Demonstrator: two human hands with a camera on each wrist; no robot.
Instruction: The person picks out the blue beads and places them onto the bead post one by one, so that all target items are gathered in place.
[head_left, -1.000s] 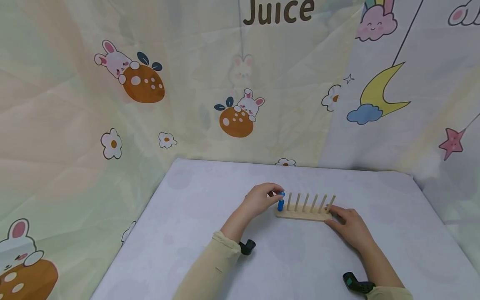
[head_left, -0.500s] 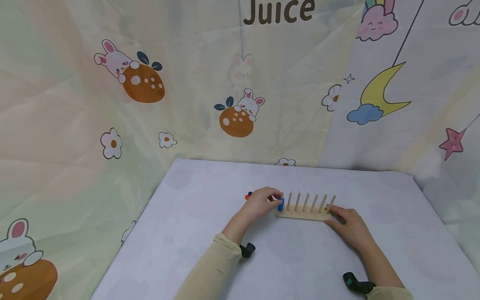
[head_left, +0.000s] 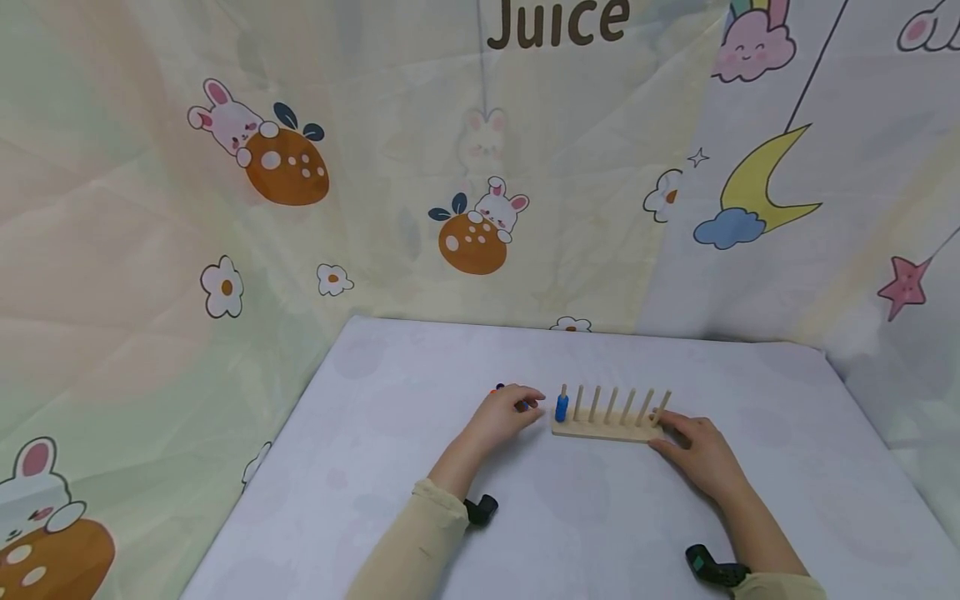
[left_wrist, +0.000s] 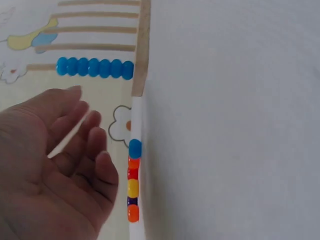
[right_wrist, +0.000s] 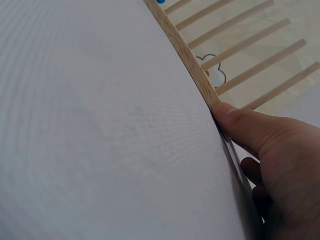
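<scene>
A wooden peg board (head_left: 607,430) with a row of upright pegs stands on the table. Blue beads (left_wrist: 94,67) are stacked on its leftmost peg; the other pegs are bare. My left hand (head_left: 501,417) is to the left of the board, apart from it, its fingers loosely bent with nothing visible between them. Loose beads (left_wrist: 133,188) in blue, orange, red, yellow and dark purple lie just beyond that hand, partly hidden by it in the head view. At the board's right end, my right hand (head_left: 699,454) grips the base, thumb (right_wrist: 235,117) on the front edge.
The white-covered table (head_left: 585,533) reaches back to a printed cloth backdrop (head_left: 375,167). A black wrist device (head_left: 483,508) is on the left wrist, and another black device (head_left: 712,568) is on the right.
My left hand pushed a blue bead down the leftmost peg onto the stack, let go, and moved left toward the loose beads. My right hand stayed on the board.
</scene>
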